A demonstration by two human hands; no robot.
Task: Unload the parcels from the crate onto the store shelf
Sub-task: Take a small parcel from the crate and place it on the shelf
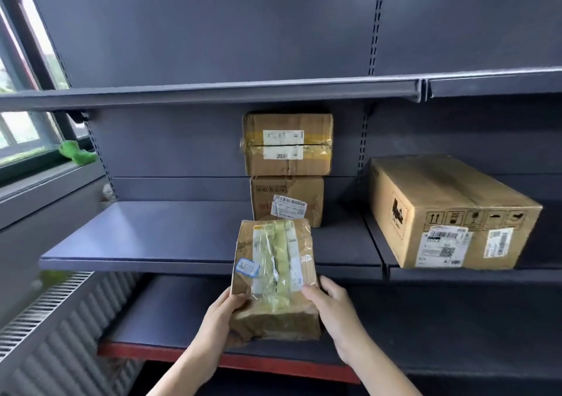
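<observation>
Gripping a taped brown parcel (275, 277) from both sides, the left hand (220, 319) curls round its lower left edge and the right hand (331, 307) clasps its lower right edge. The parcel is held tilted at the front lip of the middle shelf (146, 237). Directly behind it stand two stacked cartons: a small box (287, 201) on the shelf and a taped box (287, 145) on top, blocking the way straight back. A large carton (450, 213) sits on the neighbouring shelf bay to the right. Something green (76, 152) lies on the windowsill at left, above a radiator (54, 319).
</observation>
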